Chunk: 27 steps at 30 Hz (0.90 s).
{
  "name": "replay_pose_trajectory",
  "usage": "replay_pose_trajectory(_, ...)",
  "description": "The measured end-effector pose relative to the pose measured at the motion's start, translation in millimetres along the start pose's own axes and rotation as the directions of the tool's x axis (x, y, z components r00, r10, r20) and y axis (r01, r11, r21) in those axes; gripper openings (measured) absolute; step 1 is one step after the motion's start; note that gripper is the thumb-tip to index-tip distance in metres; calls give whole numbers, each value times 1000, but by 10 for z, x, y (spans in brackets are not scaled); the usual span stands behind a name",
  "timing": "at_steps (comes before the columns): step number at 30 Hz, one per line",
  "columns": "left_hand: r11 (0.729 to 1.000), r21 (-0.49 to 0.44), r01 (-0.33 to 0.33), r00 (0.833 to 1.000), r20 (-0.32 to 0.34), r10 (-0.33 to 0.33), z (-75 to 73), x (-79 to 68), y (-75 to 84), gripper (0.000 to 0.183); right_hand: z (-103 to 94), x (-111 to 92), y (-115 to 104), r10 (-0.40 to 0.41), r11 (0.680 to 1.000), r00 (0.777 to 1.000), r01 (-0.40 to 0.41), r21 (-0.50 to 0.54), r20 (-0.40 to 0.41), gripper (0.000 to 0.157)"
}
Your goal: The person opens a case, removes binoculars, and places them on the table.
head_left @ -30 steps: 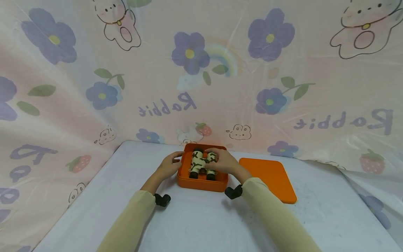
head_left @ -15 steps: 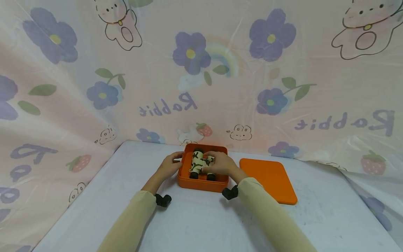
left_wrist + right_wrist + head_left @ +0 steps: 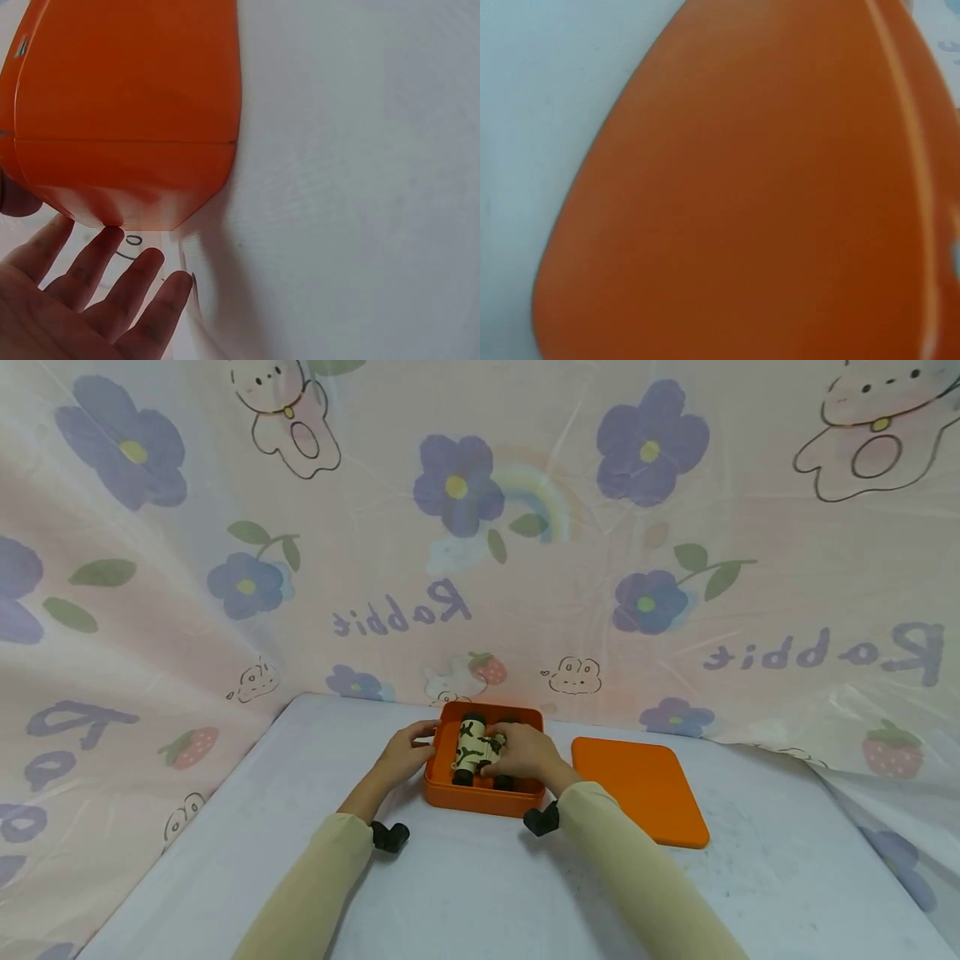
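Observation:
A pair of camouflage-patterned binoculars [image 3: 470,745] with dark ends lies inside an orange box [image 3: 480,799]. Over its right barrel, my right hand [image 3: 527,752] grips the binoculars, thumb by the middle bridge; the hand hides most of that barrel. My left hand [image 3: 403,755] is at the box's left side, fingertips right at the rim. In the left wrist view its fingers [image 3: 150,315] are spread and nearly straight beside the orange wall. The right wrist view is filled by the box's orange outer wall [image 3: 742,187], and no hand shows there.
A flat orange lid [image 3: 637,789] lies on the white tabletop [image 3: 465,893] right of the box, partly behind my right forearm. A curtain [image 3: 525,568] with flowers and rabbits hangs behind and to the left. Dark wrist mounts [image 3: 390,837] sit under both sleeves.
My right hand has shifted slightly left and down over the right barrel, covering more of it. The left hand, the box and the lid have stayed in place.

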State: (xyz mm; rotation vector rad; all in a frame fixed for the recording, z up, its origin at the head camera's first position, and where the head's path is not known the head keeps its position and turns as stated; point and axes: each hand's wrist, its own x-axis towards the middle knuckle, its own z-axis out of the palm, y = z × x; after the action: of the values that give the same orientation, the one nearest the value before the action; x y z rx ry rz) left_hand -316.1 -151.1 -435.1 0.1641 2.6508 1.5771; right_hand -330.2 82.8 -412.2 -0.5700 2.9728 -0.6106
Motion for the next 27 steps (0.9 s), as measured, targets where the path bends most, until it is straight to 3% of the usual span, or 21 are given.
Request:
replay_pose_trajectory(11, 1000, 1, 14, 1000, 5, -14, -13, -45, 35, 54, 67, 35, -31, 44, 999, 999, -44, -21, -8, 74)
replay_pose_trajectory(27, 1000, 6, 24, 999, 26, -24, -40, -59, 60, 53, 28, 51, 6, 1, 1000, 1000, -1, -7, 7, 69)
